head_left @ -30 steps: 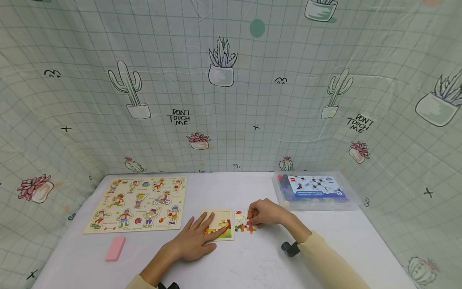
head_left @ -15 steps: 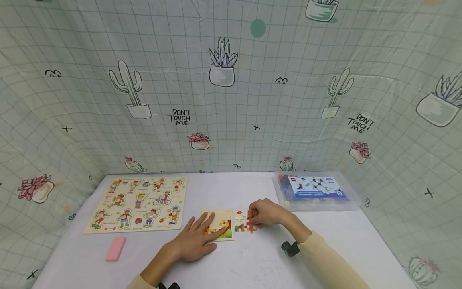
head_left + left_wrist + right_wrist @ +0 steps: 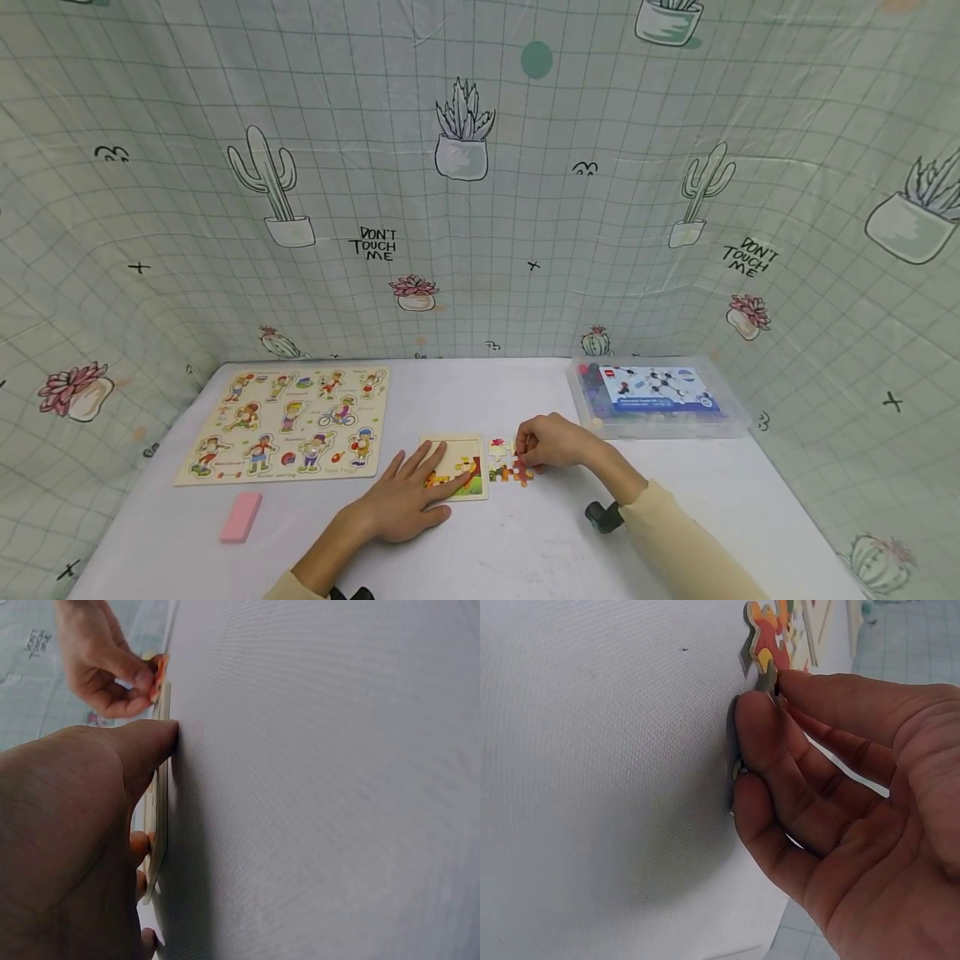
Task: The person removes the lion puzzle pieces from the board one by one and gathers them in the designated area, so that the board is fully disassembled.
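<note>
My left hand [image 3: 397, 504] lies with fingers spread on a small wooden puzzle tray [image 3: 462, 445], which holds a few coloured jigsaw pieces at its lower right; the fingers hide part of it. To the tray's right lies a cluster of loose jigsaw pieces [image 3: 498, 472]. At this cluster's right edge my right hand [image 3: 553, 439] pinches a jigsaw piece between thumb and curled fingers, close to the tabletop. In the right wrist view the fingertips mostly cover that piece, with red and orange pieces [image 3: 769, 637] just beyond them.
A large wooden picture board [image 3: 262, 414] with sports figures lies at the left. Below it sits a pink block [image 3: 240, 517]. At the back right is a clear plastic box [image 3: 660, 429] with a blue label. A patterned curtain [image 3: 480, 275] surrounds the table.
</note>
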The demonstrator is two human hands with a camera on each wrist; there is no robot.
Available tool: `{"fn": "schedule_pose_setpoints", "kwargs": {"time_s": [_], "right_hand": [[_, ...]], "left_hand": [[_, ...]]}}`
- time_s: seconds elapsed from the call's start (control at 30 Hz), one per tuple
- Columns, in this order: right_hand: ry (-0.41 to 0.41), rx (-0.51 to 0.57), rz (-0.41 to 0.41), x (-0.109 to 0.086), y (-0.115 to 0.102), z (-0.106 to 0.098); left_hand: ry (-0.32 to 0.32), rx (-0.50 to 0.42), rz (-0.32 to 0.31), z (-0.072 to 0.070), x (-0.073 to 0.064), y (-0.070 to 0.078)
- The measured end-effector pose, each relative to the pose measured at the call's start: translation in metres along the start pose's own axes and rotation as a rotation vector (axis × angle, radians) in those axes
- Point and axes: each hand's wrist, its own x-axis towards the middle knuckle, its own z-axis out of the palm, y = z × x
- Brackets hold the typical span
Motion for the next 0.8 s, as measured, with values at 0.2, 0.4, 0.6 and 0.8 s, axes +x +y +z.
{"fn": "schedule_pose_setpoints", "kwargs": {"time_s": [0.2,0.4,0.6,0.8], "right_hand": [[-0.002,-0.002,0.001,0.0,0.0009,0.0],[-0.004,-0.004,0.004,-0.0004,-0.0001,-0.0008],[0.001,-0.018,-0.006,-0.0002,-0.0013,-0.0023],[0.008,-0.017,-0.028,0.0037,-0.0056,-0.0022]], "left_hand": [[0.002,-0.004,0.001,0.0007,0.0003,-0.0002],[0.003,-0.01,-0.003,0.0005,0.0002,0.0005],[0.001,-0.012,-0.004,0.0006,0.0006,0.0005],[0.003,-0.002,-0.009,0.0019,0.0017,-0.0004]]}}
